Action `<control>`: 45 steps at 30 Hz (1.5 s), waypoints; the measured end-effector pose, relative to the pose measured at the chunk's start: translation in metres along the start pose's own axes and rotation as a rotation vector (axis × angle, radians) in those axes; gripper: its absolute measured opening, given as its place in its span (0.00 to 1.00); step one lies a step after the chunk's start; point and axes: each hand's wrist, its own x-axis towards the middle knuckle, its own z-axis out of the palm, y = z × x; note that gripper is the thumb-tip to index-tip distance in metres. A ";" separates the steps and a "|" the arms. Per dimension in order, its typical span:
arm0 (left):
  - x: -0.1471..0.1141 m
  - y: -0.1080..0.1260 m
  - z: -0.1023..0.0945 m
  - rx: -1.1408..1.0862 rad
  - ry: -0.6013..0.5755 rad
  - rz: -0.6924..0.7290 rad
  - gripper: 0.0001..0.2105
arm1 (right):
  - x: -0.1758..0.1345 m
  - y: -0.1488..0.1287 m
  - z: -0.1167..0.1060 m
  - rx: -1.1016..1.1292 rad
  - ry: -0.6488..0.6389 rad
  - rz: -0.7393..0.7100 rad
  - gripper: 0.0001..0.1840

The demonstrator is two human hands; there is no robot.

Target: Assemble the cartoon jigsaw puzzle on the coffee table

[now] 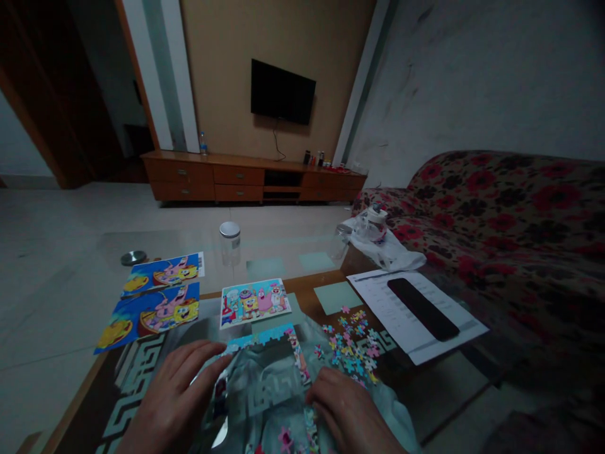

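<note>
your two bare hands reach in over a glass-topped table [161, 243], with a partly built jigsaw border [259, 339] between them. your left hand [177, 391] is stretched out with its fingers slightly apart, the tips at the border's upper left corner. your right hand [347, 410] is curled, its fingers close together at the border's right side; you cannot tell from this view whether they pinch a piece. the top strip runs rightward from your left fingertips, then the side strip comes down to your right fingertips. a pink puzzle piece [285, 439] lies inside the border, nearer you than your right fingertips. just beyond your right fingers is a scatter of loose pieces [350, 354]; farther right, a black phone [423, 309] rests on printed sheets [378, 312]. ahead of your left fingertips lies a cartoon picture card [256, 304], with a lidded clear jar [230, 244] beyond it. past your left knuckles, farther left, are two blue cartoon sheets [155, 315].
</note>
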 end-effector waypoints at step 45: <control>-0.011 -0.031 0.008 -0.588 -0.220 -0.686 0.14 | 0.014 0.143 -0.064 -0.335 0.313 0.508 0.06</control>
